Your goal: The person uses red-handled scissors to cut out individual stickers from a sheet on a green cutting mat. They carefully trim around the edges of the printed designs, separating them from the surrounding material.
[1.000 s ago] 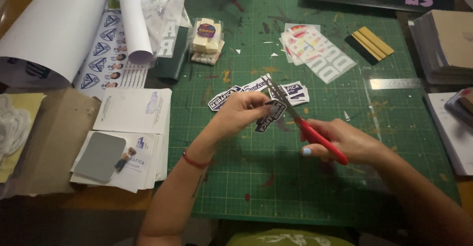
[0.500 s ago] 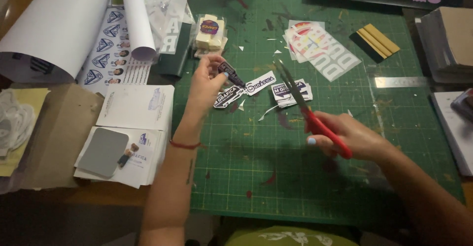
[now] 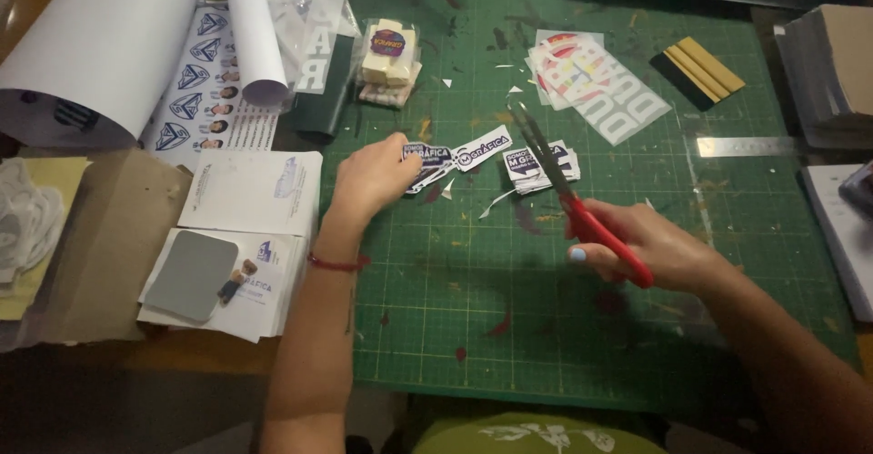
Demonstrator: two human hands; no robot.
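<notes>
Head view: left hand flat on the green cutting mat, fingers pressed onto a small pile of cut stickers near mat centre. Right hand just right of them, fingers curled through red-handled scissors, blades nearly closed. Second cut stack under the blades; uncut printed sheets beyond, seemingly left to trim.
</notes>
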